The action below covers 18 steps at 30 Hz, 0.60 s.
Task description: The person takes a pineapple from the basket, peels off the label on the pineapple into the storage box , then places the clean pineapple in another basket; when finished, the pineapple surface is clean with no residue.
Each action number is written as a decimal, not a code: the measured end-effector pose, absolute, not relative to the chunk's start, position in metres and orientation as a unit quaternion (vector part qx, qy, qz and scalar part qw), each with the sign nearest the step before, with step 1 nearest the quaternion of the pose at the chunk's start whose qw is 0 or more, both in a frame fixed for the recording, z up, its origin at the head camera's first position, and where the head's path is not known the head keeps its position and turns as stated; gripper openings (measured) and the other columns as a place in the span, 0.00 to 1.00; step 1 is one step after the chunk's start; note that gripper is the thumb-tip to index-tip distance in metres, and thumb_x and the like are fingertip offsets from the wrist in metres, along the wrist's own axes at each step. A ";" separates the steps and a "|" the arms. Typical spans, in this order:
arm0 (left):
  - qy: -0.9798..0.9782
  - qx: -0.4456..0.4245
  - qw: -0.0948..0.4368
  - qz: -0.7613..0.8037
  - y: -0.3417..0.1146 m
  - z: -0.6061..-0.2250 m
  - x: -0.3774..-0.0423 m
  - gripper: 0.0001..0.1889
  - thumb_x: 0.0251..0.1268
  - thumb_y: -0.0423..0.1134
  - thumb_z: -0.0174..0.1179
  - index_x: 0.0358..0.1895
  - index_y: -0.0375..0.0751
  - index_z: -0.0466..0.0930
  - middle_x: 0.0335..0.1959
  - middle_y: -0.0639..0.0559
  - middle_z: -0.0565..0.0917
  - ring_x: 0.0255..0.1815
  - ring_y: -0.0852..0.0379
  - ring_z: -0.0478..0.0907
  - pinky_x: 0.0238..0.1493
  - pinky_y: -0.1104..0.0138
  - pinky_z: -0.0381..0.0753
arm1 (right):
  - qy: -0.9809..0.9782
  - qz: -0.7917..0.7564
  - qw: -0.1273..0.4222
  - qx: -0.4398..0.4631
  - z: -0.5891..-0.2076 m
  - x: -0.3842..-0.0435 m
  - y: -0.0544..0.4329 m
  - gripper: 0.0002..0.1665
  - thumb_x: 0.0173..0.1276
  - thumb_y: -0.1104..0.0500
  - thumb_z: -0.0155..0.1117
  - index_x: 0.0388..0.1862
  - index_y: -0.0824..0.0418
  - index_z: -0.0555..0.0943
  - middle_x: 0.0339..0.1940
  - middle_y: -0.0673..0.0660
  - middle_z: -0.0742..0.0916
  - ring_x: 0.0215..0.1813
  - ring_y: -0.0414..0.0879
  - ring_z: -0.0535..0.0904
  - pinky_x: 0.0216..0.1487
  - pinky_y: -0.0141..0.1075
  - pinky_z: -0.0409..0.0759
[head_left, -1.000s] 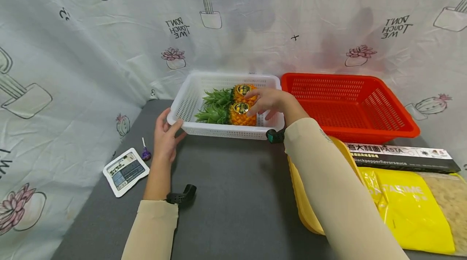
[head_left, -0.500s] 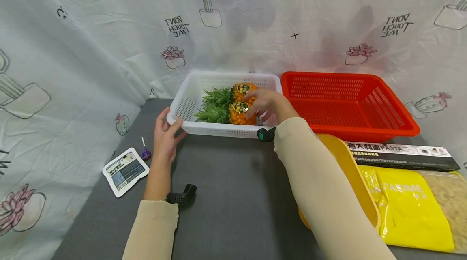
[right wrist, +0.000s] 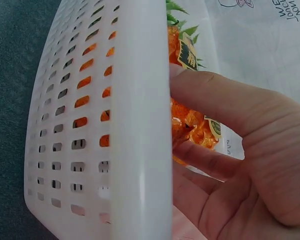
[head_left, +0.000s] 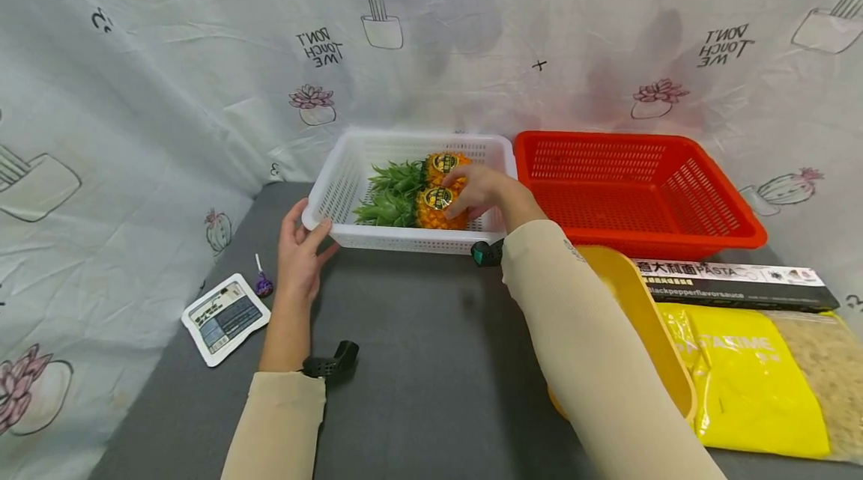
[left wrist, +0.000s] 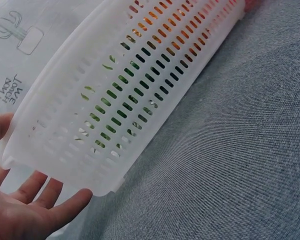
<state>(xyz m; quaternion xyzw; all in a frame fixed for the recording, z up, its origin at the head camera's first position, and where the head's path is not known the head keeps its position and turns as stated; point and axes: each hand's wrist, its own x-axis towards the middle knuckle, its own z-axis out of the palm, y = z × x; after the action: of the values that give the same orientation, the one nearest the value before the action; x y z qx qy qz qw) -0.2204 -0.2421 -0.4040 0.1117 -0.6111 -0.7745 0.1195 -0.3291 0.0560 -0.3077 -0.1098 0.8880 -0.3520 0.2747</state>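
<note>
Two orange pineapples with green leaf crowns lie side by side in the white basket [head_left: 398, 237], each with a black-and-yellow label. My right hand [head_left: 482, 192] reaches over the basket's near rim. Its thumb and fingers straddle the body of the near pineapple [head_left: 431, 219], beside its label; the far pineapple [head_left: 450, 159] lies just behind. In the right wrist view the thumb [right wrist: 210, 87] overlaps the label, and the basket wall hides part of the fruit. At the basket's left end, my left hand [head_left: 299, 259] holds the corner, thumb at the rim and fingers spread below.
A red basket [head_left: 715, 237] stands right of the white one. A yellow tray [head_left: 667, 360] lies partly under my right sleeve, beside a pasta box [head_left: 735, 285] and a yellow pasta bag [head_left: 755, 383]. At left are a white flat pack [head_left: 225, 319] and a lollipop [head_left: 264, 285].
My right hand has moved a little left and its fingers have drawn closer round the near pineapple. The left hand keeps its hold on the basket corner. The view has shifted slightly.
</note>
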 end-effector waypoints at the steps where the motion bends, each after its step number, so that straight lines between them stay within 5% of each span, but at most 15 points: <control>1: -0.612 0.112 0.120 -0.774 -0.242 -0.404 -0.221 0.34 0.78 0.37 0.58 0.81 0.57 0.56 0.78 0.41 0.66 0.71 0.49 0.73 0.71 0.44 0.72 | 0.889 -0.352 0.271 -0.112 -0.308 -0.329 0.056 0.38 0.64 0.60 0.77 0.72 0.52 0.74 0.67 0.60 0.74 0.57 0.56 0.82 0.58 0.44 0.86; 13: -0.612 0.114 0.119 -0.773 -0.239 -0.402 -0.219 0.34 0.78 0.37 0.58 0.81 0.57 0.56 0.78 0.41 0.66 0.73 0.46 0.71 0.71 0.44 0.73 | 0.886 -0.372 0.247 -0.126 -0.315 -0.330 0.063 0.35 0.63 0.58 0.78 0.69 0.53 0.76 0.65 0.60 0.76 0.57 0.56 0.81 0.53 0.43 0.88; 18: -0.611 0.122 0.119 -0.773 -0.240 -0.401 -0.218 0.34 0.77 0.37 0.59 0.81 0.57 0.58 0.77 0.43 0.68 0.69 0.52 0.75 0.64 0.51 0.79 | 0.876 -0.393 0.249 -0.126 -0.316 -0.328 0.066 0.35 0.62 0.59 0.77 0.68 0.54 0.76 0.64 0.60 0.77 0.56 0.56 0.81 0.53 0.44 0.88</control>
<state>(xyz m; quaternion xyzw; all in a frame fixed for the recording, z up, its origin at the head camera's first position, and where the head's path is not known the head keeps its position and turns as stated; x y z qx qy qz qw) -0.2183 -0.2396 -0.4008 0.1216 -0.6109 -0.7732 0.1190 -0.3283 0.0663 -0.3162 -0.1257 0.8763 -0.3930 0.2489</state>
